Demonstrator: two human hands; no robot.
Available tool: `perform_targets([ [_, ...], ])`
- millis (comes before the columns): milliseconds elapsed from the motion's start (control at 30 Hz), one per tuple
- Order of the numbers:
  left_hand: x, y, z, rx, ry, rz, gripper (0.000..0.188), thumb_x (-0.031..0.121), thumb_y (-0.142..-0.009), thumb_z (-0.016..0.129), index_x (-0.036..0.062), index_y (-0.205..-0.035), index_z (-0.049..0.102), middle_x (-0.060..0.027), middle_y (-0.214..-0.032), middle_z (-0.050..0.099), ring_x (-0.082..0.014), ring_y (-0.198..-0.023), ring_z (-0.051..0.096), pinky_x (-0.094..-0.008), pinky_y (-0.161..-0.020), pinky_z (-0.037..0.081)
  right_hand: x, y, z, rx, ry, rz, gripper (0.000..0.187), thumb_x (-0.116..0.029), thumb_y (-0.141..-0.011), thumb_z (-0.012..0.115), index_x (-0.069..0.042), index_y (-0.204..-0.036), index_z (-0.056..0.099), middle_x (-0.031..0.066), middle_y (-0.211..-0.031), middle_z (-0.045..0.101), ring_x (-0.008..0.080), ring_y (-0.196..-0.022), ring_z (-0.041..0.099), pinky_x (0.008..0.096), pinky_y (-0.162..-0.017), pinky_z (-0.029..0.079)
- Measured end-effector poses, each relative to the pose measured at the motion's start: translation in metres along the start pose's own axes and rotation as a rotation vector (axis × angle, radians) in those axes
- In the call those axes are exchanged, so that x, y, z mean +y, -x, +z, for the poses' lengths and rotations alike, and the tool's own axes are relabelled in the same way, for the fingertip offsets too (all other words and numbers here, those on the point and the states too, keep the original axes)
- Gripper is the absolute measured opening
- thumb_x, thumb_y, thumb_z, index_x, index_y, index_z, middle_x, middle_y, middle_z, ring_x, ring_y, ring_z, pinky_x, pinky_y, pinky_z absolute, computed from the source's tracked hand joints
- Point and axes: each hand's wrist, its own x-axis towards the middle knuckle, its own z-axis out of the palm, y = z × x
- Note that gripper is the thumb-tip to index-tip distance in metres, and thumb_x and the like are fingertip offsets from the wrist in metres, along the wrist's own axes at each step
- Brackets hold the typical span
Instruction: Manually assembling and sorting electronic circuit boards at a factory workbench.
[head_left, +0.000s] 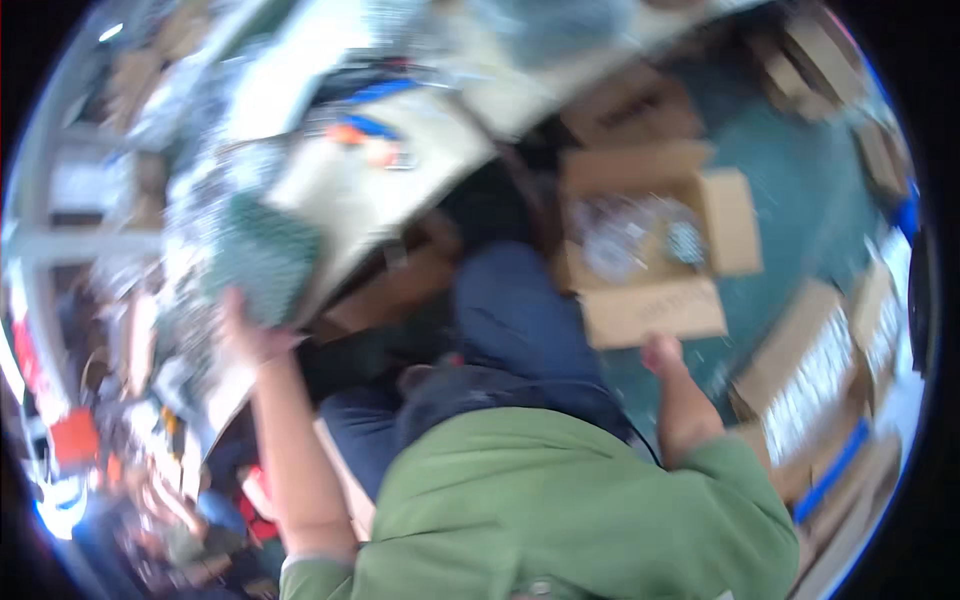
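A green shirt (pixel 560 490) fills the view nearest the camera, with the wearer's dark blue trousers (pixel 520 310) just past its hem. Out to the right, the right hand (pixel 662 355) is just beside the near flap (pixel 650 312) of an open cardboard box (pixel 735 220); its fingers look curled, but blur hides whether they grip the flap. The left hand (pixel 255 335) reaches to the other side and holds a green, bumpy-textured bundle (pixel 262 255) by its near edge, above the near end of a pale table (pixel 440 135). Inside the box lie crumpled clear plastic (pixel 615 240) and, right of it, a small patterned item (pixel 685 243) too blurred to name. Beyond the bundle, an orange-and-blue object (pixel 372 140) rests on the table. Green floor (pixel 810 200) spreads past the box, with cut-open cartons (pixel 825 60) at its far edge.
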Motion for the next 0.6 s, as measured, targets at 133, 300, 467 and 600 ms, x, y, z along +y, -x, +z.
perform_targets([
  [133,-0.004,0.009,0.015,-0.253,0.181,-0.042,0.049,0.011,-0.093,0.067,0.0034,-0.14,0.056,-0.0162,-0.125,0.07,-0.0271,-0.103,0.073,-0.0384,-0.089,0.061,0.01,0.013,-0.007,-0.046,0.13,-0.313,0.027,-0.026,-0.092,0.061,-0.002,-0.09,0.073,0.0164,-0.089,0.072,0.0391,-0.076,0.065,0.0459,-0.07,0.055],
  [300,0.005,0.008,0.016,-0.266,0.192,0.053,0.053,0.007,-0.092,0.072,0.0036,-0.141,0.052,-0.0142,-0.12,0.07,-0.0229,-0.098,0.069,-0.0338,-0.09,0.058,0.013,-0.012,-0.019,-0.065,0.28,-0.431,0.027,-0.026,-0.092,0.06,-0.002,-0.09,0.073,0.0166,-0.089,0.073,0.0396,-0.076,0.066,0.0462,-0.07,0.055],
  [467,0.007,0.007,0.019,-0.291,0.221,0.042,0.054,0.006,-0.09,0.076,0.0033,-0.138,0.052,-0.0142,-0.119,0.069,-0.022,-0.099,0.068,-0.0334,-0.091,0.057,0.001,-0.022,-0.036,-0.047,0.389,-0.439,0.027,-0.026,-0.092,0.06,-0.002,-0.09,0.073,0.0168,-0.09,0.073,0.0401,-0.076,0.066,0.0465,-0.071,0.055],
  [600,0.009,0.007,0.018,-0.312,0.245,0.015,0.054,0.006,-0.089,0.078,0.003,-0.136,0.053,-0.0143,-0.119,0.068,-0.0218,-0.099,0.067,-0.0337,-0.091,0.056,-0.018,-0.037,-0.047,-0.022,0.458,-0.43,0.027,-0.025,-0.092,0.06,-0.002,-0.089,0.073,0.0169,-0.09,0.073,0.0405,-0.076,0.066,0.0467,-0.071,0.055],
])
